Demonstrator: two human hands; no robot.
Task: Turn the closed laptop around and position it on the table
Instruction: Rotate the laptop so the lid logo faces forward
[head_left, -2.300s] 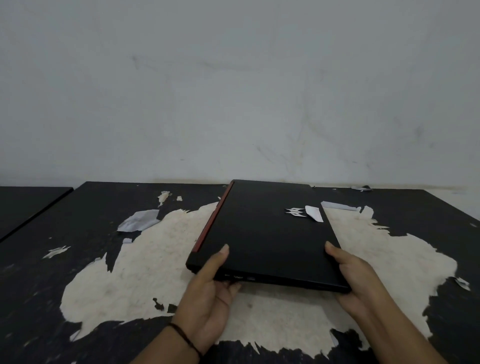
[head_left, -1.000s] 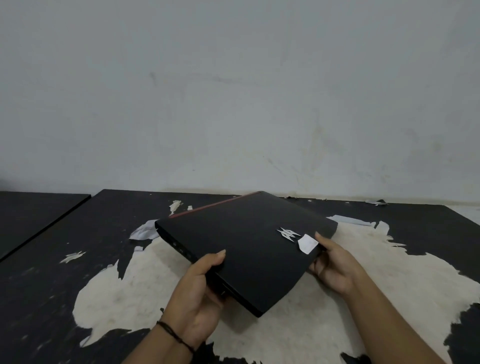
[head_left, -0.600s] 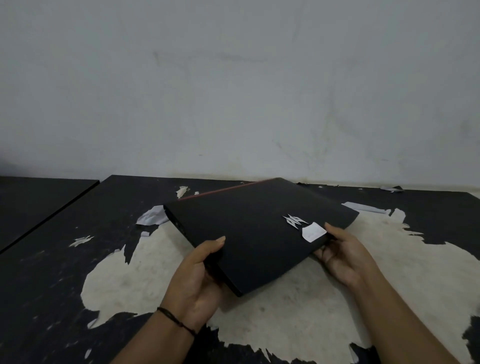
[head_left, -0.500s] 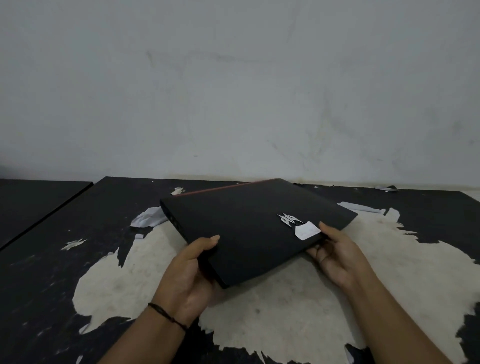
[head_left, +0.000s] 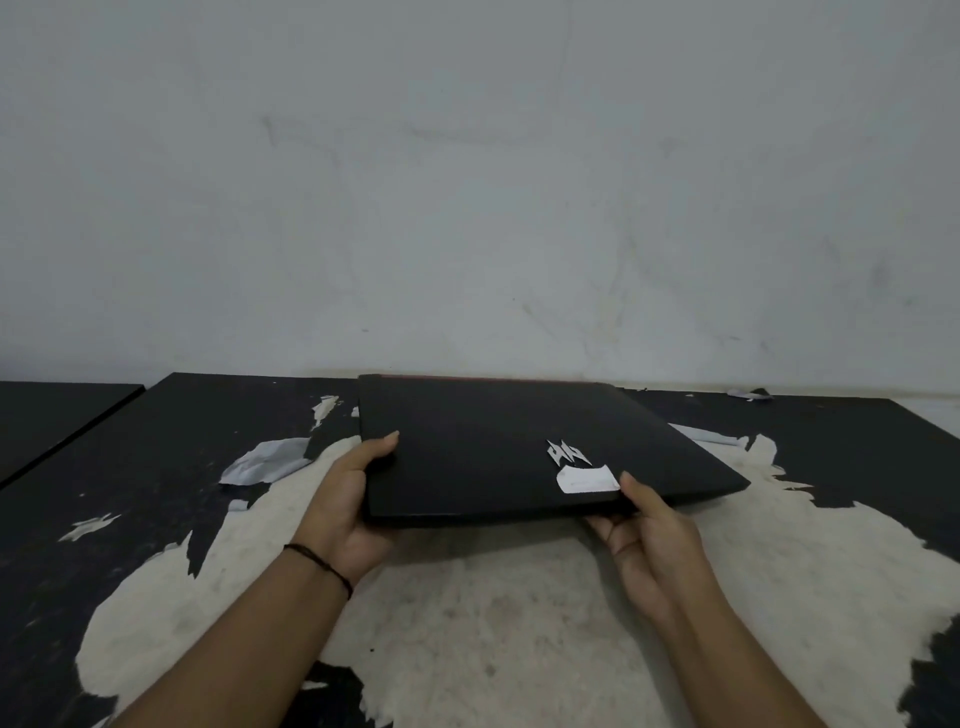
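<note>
The closed black laptop (head_left: 498, 447) is held a little above the table (head_left: 156, 467), its long front edge facing me and a thin red strip along its far edge. A silver logo and a white sticker sit on the lid near the front. My left hand (head_left: 353, 509) grips the near left corner, thumb on the lid. My right hand (head_left: 644, 530) holds the front edge just under the sticker, thumb on top and fingers beneath.
The black tabletop has a large worn pale patch (head_left: 493, 623) under and in front of the laptop. Torn paper scraps (head_left: 265, 462) lie to the left. A grey wall (head_left: 467, 182) stands right behind the table. Another black table (head_left: 47, 415) stands at far left.
The laptop has turned clockwise, from one corner pointing at me to its long front edge facing me. Both hands have kept their hold and followed the turn.
</note>
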